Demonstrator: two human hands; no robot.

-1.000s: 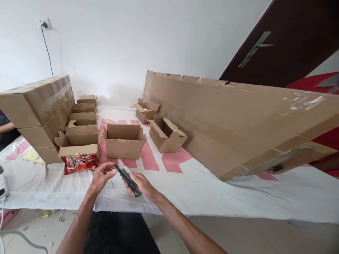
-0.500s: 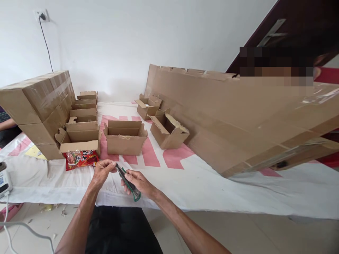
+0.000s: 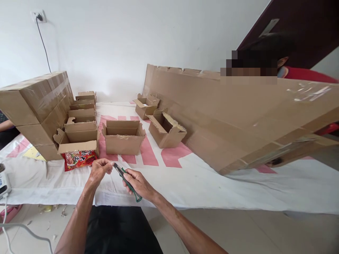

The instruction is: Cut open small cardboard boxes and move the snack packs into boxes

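A green-framed utility knife (image 3: 128, 183) is gripped in my right hand (image 3: 139, 183), its dark tip pointing up and left. Just beyond that tip, my left hand (image 3: 99, 173) has thumb and fingers pinched together. What the pinch holds, if anything, is too small to make out. Behind my left hand lies a red printed food packet (image 3: 79, 160), leaning against an open cardboard box (image 3: 78, 146). Another open box (image 3: 123, 144) stands on the cloth past the knife.
Stacked closed cartons (image 3: 37, 113) stand at the left. Two small open boxes, one nearer (image 3: 168, 135) and one farther (image 3: 145, 109), sit beside a large leaning cardboard sheet (image 3: 225, 116). A person in red is behind the sheet. White cloth (image 3: 185, 190) covers the table.
My left hand has drawn slightly left, away from the knife tip, which it touched or nearly touched before. The person behind the cardboard sheet has moved left. The view has shifted slightly.
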